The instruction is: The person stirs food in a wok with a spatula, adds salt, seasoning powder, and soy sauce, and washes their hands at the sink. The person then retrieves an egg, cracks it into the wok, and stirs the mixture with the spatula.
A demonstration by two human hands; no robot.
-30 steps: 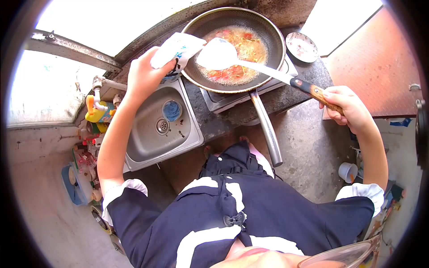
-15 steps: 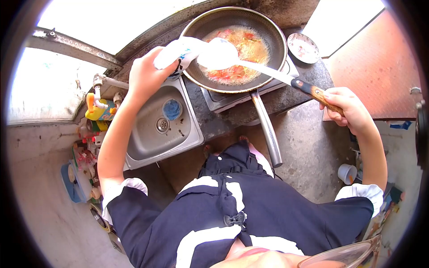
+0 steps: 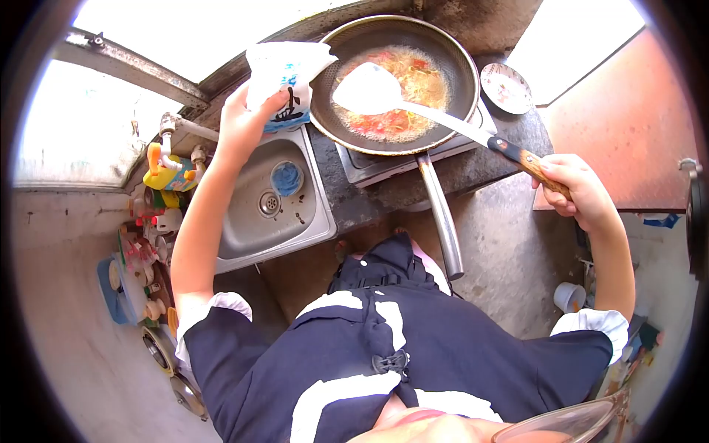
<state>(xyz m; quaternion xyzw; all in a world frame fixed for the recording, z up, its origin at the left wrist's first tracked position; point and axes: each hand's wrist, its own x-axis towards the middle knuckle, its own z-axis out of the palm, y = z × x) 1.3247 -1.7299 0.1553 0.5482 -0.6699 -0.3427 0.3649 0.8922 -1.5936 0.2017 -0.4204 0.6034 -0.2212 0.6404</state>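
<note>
My left hand (image 3: 247,122) is closed around a white and blue plastic bag of salt (image 3: 284,77), printed with dark characters. The bag stands fairly upright, its top corner at the pan's left rim. My right hand (image 3: 580,188) grips the wooden end of a spatula (image 3: 443,122) whose broad head shows bright white with glare. That head is over the frying pan (image 3: 467,81), beside the bag. Bubbling liquid with red and yellow pieces of food (image 3: 413,77) covers the pan's bottom.
The pan sits on a stove (image 3: 362,168), its long metal handle (image 3: 441,221) pointing toward my body. To the left is a steel sink (image 3: 240,229) with a blue round item (image 3: 286,179) inside. A patterned bowl (image 3: 506,88) stands right of the pan.
The salt bag has tipped back from lying over the spatula head to a more upright pose, slightly left of it. The spatula head stays over the pan.
</note>
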